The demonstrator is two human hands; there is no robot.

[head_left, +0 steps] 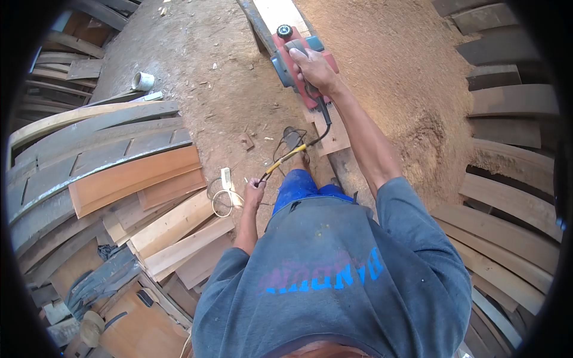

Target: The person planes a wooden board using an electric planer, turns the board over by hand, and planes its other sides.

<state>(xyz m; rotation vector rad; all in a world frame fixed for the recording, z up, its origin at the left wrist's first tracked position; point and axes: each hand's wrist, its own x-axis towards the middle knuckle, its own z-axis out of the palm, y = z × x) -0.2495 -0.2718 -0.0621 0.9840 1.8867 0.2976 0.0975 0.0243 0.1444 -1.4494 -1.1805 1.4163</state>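
Observation:
My right hand is wrapped around the rear handle of a red and teal electric planer. The planer rests on a pale wooden board, which shows both in front of the tool and behind it. From the planer's back end a power cord runs toward me, black at first, then wrapped in yellow. My left hand grips that cord, held low and away from the board. Beside its fingers is a small white stick-like thing, too small to name.
Stacked planks fill the left side, with brown moulded boards on top. More boards are piled on the right. Wood shavings cover the ground right of the bench. A white bucket lies at the left.

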